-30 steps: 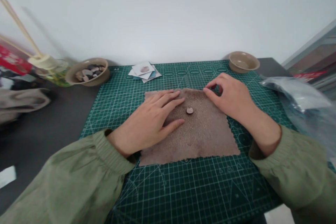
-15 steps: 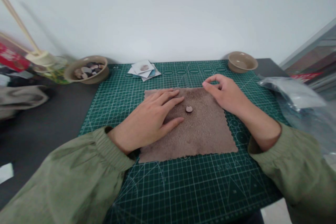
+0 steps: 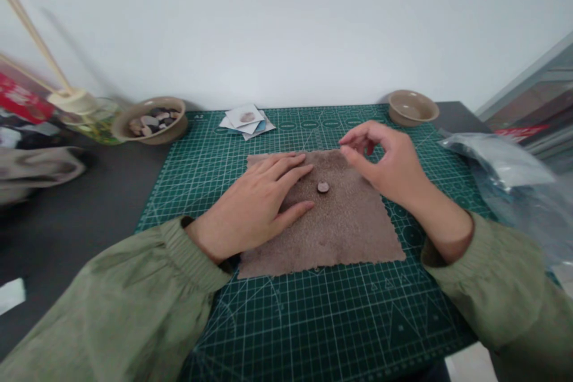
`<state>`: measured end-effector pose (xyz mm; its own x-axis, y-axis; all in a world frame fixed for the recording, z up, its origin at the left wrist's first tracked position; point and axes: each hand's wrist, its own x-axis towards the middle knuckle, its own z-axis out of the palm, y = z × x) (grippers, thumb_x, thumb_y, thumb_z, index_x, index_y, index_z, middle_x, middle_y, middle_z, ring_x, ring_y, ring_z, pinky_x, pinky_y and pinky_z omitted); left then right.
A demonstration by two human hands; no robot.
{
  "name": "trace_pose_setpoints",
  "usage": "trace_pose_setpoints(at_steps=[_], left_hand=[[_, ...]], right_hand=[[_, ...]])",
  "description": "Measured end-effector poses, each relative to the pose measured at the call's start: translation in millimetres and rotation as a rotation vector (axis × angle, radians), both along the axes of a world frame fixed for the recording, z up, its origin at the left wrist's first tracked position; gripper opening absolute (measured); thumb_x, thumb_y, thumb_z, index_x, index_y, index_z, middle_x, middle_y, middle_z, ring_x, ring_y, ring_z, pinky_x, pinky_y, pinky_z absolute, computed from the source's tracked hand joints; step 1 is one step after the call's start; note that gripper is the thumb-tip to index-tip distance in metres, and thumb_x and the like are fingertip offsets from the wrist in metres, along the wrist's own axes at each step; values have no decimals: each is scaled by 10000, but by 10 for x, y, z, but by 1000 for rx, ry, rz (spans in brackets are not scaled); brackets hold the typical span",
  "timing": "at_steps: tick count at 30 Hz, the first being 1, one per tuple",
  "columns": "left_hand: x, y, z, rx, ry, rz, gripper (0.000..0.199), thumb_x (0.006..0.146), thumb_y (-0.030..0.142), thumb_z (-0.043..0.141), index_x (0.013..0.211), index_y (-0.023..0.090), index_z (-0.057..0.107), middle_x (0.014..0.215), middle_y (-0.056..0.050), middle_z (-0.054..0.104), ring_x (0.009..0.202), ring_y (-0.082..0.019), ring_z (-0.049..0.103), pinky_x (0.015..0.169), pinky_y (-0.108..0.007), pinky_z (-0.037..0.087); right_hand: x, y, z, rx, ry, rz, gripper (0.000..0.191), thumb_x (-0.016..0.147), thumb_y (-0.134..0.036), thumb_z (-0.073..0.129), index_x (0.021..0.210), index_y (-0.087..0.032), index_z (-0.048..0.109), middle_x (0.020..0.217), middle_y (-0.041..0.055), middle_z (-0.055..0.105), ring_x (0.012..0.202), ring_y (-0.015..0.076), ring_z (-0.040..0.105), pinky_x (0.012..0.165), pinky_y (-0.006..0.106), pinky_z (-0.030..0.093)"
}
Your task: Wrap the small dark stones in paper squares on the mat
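Note:
A brown cloth (image 3: 340, 227) with a wavy-cut edge lies on the green cutting mat (image 3: 295, 316). My left hand (image 3: 255, 203) rests flat on the cloth's left part, fingers spread and palm down. Just right of its fingertips sits one small, round, pale-topped stone (image 3: 323, 187), untouched by either hand. My right hand (image 3: 389, 161) is over the cloth's far right corner, with thumb and index finger curved and their tips close together. Whatever may be between those tips is too small or hidden to make out.
A tan bowl of stones (image 3: 150, 138) stands at the back left, near a reed diffuser (image 3: 76, 101). Small printed cards (image 3: 246, 119) lie on the mat's far edge. Another tan bowl (image 3: 412, 108) is at the back right, and a clear plastic bag (image 3: 505, 161) lies at right.
My right hand has shifted slightly left and turned, with its fingers now more bunched near the cloth's far edge. My left hand, the stone and the cloth look the same.

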<state>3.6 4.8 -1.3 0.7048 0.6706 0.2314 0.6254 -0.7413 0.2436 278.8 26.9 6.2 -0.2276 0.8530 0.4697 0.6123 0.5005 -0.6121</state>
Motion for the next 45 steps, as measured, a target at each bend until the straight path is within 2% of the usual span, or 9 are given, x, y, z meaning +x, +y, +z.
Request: trace_pose_setpoints(at_steps=[3, 6, 12, 17, 20, 26, 32, 38, 45], left_hand=[[-5, -9, 1, -5, -16, 16, 647, 1072, 551, 576, 1616, 209, 506, 1674, -154, 509, 1583, -349, 431, 1315, -589, 348], [-8, -17, -9, -3, -8, 37, 716, 1052, 603, 582, 1631, 190, 488, 1692, -159, 487, 1594, -359, 414, 1325, -587, 325], [4, -37, -33, 14, -2, 87, 747, 1056, 609, 568, 1637, 151, 473, 1702, -166, 477, 1598, -354, 411, 1344, -562, 290], [-10, -21, -40, 21, 11, 91, 755, 1064, 616, 554, 1646, 146, 453, 1718, -168, 452, 1613, -342, 390, 1349, -550, 280], [-36, 7, -37, 12, 27, 72, 768, 1065, 633, 541, 1660, 157, 440, 1722, -159, 448, 1626, -330, 373, 1354, -548, 273], [-65, 44, -38, 3, 33, 33, 742, 1088, 602, 509, 1678, 160, 418, 1750, -144, 405, 1646, -329, 337, 1365, -555, 254], [-64, 37, -38, -13, 35, 32, 695, 1107, 536, 481, 1701, 188, 384, 1769, -113, 377, 1655, -330, 318, 1369, -566, 253], [-66, 49, -45, -14, 67, 36, 708, 1112, 541, 454, 1704, 161, 375, 1777, -117, 356, 1670, -318, 286, 1376, -557, 237], [-70, 45, -56, -17, 44, 33, 694, 1107, 515, 472, 1714, 198, 359, 1775, -105, 364, 1660, -344, 304, 1366, -587, 249]], right_hand=[[-78, -75, -25, -78, -176, 249, 190, 936, -337, 780, 1091, -229, 754, 949, 23, 744, 760, 178, 634, 734, 334, 486], [-120, -83, -78, -71, -258, 336, 156, 936, -301, 787, 1069, -222, 769, 991, 32, 727, 826, 185, 633, 779, 335, 476], [-166, -71, -32, -35, -266, 250, 146, 943, -273, 788, 1075, -210, 779, 956, 23, 723, 754, 163, 600, 758, 322, 456], [-194, -46, -60, -19, -307, 313, 178, 942, -266, 792, 1098, -186, 765, 999, 35, 724, 768, 162, 596, 773, 322, 464], [-179, -39, -95, 0, -291, 305, 175, 926, -264, 801, 1078, -192, 755, 973, 34, 708, 775, 170, 592, 755, 324, 456], [-152, -60, -67, -47, -259, 295, 119, 924, -245, 791, 1030, -207, 753, 976, 19, 688, 675, 134, 539, 678, 311, 430], [-181, -50, -64, -24, -289, 299, 86, 938, -250, 758, 1011, -211, 734, 949, 23, 687, 719, 160, 550, 719, 333, 438], [-163, -42, -68, -11, -295, 297, 84, 923, -252, 774, 980, -203, 737, 921, 21, 683, 732, 165, 561, 725, 335, 437], [-181, -66, -67, -13, -291, 319, 82, 932, -270, 770, 972, -209, 731, 916, 22, 683, 767, 179, 579, 741, 341, 442]])
